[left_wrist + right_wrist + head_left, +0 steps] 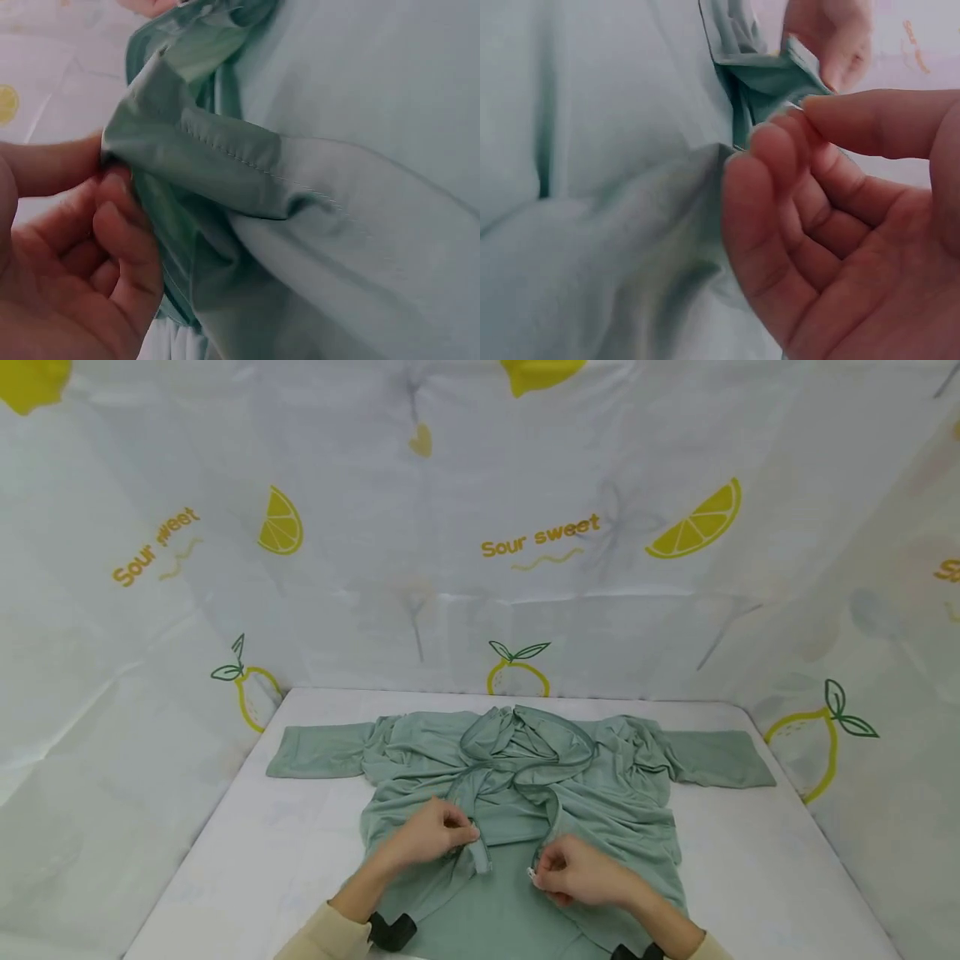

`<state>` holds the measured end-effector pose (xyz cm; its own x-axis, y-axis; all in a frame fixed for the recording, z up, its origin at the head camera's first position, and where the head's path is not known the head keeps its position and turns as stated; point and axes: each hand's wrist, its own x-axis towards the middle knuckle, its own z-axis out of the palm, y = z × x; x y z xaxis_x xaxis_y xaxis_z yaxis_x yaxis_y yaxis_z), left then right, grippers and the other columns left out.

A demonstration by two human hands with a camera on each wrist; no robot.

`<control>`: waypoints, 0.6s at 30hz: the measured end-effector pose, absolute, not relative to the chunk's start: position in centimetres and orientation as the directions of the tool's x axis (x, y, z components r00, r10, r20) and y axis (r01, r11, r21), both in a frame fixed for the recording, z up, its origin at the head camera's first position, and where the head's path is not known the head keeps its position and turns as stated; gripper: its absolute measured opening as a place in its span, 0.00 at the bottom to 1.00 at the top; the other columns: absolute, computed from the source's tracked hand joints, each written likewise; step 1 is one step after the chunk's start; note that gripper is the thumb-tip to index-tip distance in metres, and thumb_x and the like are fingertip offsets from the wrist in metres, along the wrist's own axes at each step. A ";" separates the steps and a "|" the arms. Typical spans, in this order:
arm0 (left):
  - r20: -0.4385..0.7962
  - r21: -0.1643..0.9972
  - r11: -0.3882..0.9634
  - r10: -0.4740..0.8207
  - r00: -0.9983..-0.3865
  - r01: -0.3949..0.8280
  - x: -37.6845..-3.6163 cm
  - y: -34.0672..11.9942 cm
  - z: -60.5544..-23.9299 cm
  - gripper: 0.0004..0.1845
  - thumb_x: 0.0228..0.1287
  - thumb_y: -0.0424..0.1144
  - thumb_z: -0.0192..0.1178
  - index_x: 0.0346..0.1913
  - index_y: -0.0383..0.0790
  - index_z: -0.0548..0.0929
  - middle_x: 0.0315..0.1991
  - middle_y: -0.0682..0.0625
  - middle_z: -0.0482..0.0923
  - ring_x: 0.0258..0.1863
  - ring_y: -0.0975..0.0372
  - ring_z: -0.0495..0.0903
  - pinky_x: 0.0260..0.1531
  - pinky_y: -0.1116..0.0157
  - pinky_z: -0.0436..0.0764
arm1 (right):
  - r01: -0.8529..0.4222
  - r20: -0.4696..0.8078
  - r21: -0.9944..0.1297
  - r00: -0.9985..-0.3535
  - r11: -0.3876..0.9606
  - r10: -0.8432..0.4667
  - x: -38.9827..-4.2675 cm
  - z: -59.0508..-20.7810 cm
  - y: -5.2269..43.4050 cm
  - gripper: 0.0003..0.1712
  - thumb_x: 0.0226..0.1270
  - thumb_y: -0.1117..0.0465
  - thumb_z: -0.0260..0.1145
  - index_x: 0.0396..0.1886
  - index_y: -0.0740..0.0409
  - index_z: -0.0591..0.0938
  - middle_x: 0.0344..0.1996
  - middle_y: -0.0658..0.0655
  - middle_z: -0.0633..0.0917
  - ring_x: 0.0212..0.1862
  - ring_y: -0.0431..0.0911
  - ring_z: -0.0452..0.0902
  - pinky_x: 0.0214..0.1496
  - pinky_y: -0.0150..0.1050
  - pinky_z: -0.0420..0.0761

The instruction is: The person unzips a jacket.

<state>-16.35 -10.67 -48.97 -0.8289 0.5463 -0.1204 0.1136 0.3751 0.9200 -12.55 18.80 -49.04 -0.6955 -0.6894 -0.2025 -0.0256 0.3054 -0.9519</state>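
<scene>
A sage-green zip-up jacket (615, 818) lies spread on the white table, front side up, its sleeves stretched out to both sides. My left hand (435, 831) pinches the lower corner of one front edge between thumb and fingers. That stitched hem corner (150, 142) stands lifted and folded in the left wrist view. Across the gap, my right hand (577, 868) pinches the bottom end of the other zipper edge. A small pale zipper end (532, 874) shows at its fingertips, mostly covered by them. Between the hands, the front lies parted over the back panel (495, 910).
The left sleeve (318, 752) and right sleeve (720, 758) reach toward the table's sides. The collar (517, 735) bunches near the far edge. White cloth walls (420, 635) with lemon prints enclose the table (217, 868) at the back and sides.
</scene>
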 end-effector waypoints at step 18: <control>-0.176 0.844 0.473 0.688 -0.704 0.252 -12.7 -11.5 -49.6 0.19 0.68 0.36 0.66 0.17 0.39 0.81 0.11 0.63 0.62 0.11 0.73 0.58 0.16 0.73 0.61 | -0.081 -0.255 -0.925 -0.595 0.373 -0.762 -9.7 -49.5 22.6 0.12 0.72 0.66 0.63 0.27 0.66 0.84 0.17 0.42 0.78 0.20 0.31 0.72 0.24 0.29 0.75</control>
<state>-12.74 -11.55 -49.58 -0.7038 0.6884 -0.1758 0.2521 0.4733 0.8441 -9.71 22.64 -49.46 -0.5951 -0.7620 -0.2553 -0.0805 0.3726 -0.9245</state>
